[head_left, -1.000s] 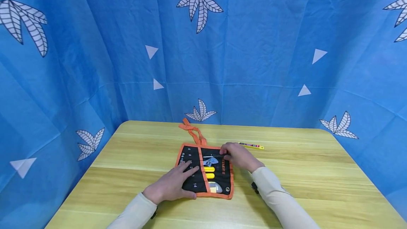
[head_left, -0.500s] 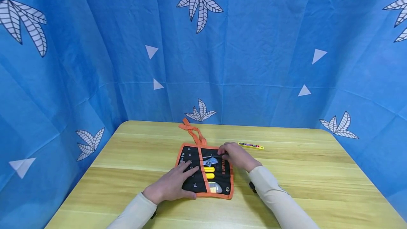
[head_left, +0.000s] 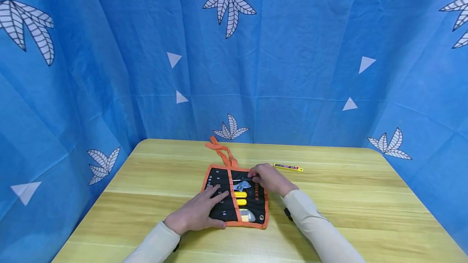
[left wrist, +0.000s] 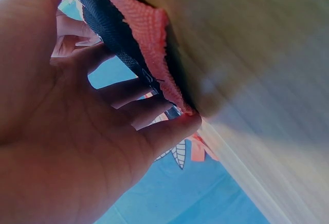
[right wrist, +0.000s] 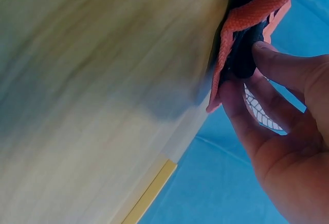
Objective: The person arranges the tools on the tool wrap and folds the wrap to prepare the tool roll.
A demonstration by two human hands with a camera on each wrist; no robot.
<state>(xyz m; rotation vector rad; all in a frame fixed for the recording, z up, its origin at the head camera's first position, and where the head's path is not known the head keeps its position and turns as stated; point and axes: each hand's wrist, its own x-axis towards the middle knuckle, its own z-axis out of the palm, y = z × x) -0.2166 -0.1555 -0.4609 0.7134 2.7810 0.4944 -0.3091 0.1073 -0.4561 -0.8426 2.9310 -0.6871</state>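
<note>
My left hand [head_left: 197, 213] lies flat on the tool roll [head_left: 234, 196]; my right hand [head_left: 268, 178] pinches its far right edge.

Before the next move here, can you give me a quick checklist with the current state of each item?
1. Tool roll lies open and flat on the table: ok.
2. Left hand rests flat on the roll's left part: ok.
3. Right hand pinches the roll's far right edge: ok.
4. Tools seated in their pockets: cannot tell.
5. Orange ties lie free beyond the roll: ok.
6. Yellow utility knife lies apart from the roll: ok.
</note>
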